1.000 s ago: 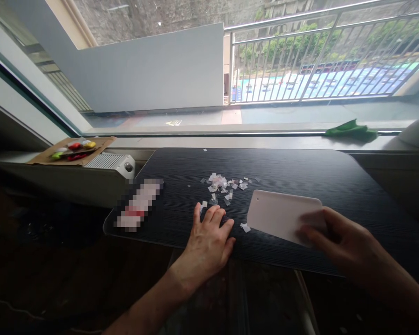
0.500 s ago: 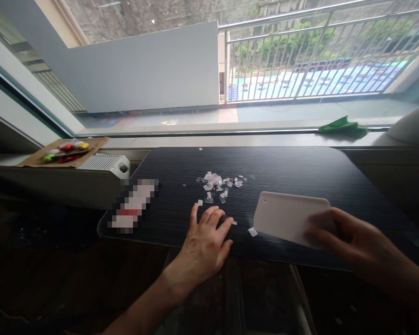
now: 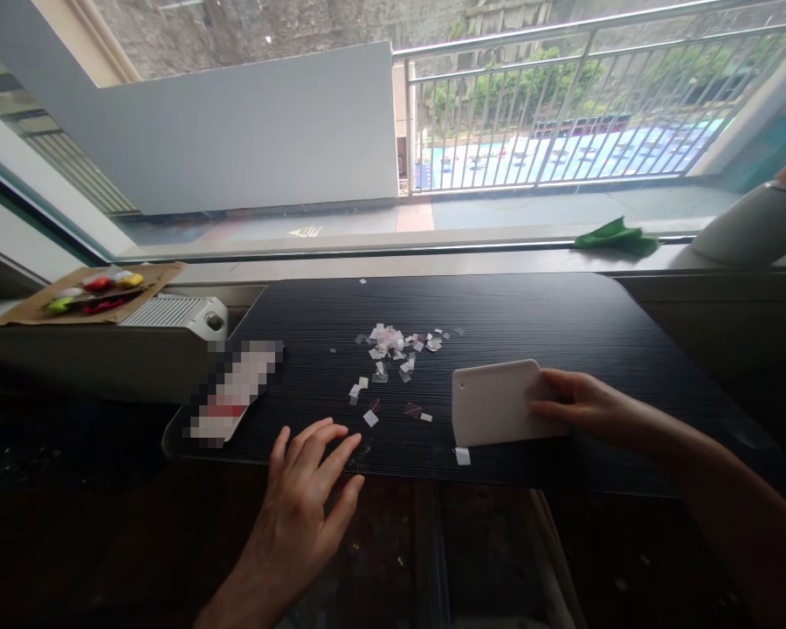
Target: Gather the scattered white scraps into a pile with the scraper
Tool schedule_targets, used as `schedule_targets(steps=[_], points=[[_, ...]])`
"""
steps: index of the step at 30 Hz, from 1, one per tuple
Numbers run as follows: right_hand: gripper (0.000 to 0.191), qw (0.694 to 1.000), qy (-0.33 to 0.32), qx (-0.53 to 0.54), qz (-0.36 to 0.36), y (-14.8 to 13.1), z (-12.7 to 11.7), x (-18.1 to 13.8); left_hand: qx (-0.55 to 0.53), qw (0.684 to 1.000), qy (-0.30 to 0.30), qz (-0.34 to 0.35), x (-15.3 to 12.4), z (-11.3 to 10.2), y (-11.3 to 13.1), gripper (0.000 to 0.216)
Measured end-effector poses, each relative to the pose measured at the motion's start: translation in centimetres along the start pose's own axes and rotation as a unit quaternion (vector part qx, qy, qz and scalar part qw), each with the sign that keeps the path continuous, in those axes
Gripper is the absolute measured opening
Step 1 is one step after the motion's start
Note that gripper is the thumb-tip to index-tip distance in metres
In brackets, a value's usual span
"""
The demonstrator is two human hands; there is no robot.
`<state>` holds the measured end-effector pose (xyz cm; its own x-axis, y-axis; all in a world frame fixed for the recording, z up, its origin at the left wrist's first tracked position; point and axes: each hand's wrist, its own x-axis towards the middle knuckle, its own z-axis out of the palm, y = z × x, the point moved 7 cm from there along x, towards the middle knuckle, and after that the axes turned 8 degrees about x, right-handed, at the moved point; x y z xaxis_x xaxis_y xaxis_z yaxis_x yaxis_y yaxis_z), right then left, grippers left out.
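A thin white plastic board (image 3: 494,402) with a small hole near one corner is gripped at its right end by my right hand (image 3: 573,406). It stands tilted on the dark table (image 3: 524,306), its lower left corner beside a small white paper square (image 3: 462,456). My left hand (image 3: 318,472) hovers at the table's front edge, fingers spread, with nothing in it. Beyond its fingertips lie several loose scraps, one a white square (image 3: 371,418). A pile of small white and clear scraps (image 3: 388,339) sits mid-table.
A partly blurred flat packet (image 3: 242,393) lies at the table's left. Left of the table, brown cardboard (image 3: 150,281) with colourful items rests by a white heater (image 3: 176,313). A green cloth (image 3: 617,238) and a white container (image 3: 747,227) are on the sill.
My left hand has drawn back left and toward me, uncovering several scraps. My right hand has shifted the board slightly left, and its lower edge is now near the white square.
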<state>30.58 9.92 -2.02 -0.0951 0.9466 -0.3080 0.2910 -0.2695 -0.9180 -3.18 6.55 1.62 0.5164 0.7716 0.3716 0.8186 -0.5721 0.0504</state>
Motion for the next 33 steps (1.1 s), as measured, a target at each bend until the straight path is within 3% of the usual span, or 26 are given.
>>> schedule_targets(steps=[5, 10, 13, 20, 25, 33], points=[[0.038, 0.999, -0.028, 0.019, 0.000, -0.2, 0.2, -0.8, 0.000, 1.000, 0.003, -0.020, -0.9, 0.1, -0.4, 0.033], [0.028, 0.996, 0.055, -0.030, -0.071, -2.8, 1.0, 1.2, -0.001, 1.000, 0.001, -0.019, -0.9, 0.2, -0.1, 0.033], [0.023, 0.992, 0.057, -0.068, -0.085, -3.6, 2.1, 2.5, 0.004, 1.000, -0.007, -0.016, -1.0, 0.1, -0.1, 0.035], [0.028, 0.998, -0.047, -0.042, -0.024, -0.8, 0.5, 0.4, 0.004, 1.000, 0.010, -0.028, -1.5, -0.4, -0.3, 0.033], [0.038, 0.999, 0.019, -0.021, -0.017, -1.3, -0.9, 0.5, -0.003, 1.000, 0.012, -0.022, -1.1, -0.4, 0.1, 0.032], [0.033, 0.998, -0.040, -0.041, 0.005, -0.5, 0.5, 0.2, 0.004, 1.000, 0.023, -0.013, -1.4, -0.6, -0.2, 0.033]])
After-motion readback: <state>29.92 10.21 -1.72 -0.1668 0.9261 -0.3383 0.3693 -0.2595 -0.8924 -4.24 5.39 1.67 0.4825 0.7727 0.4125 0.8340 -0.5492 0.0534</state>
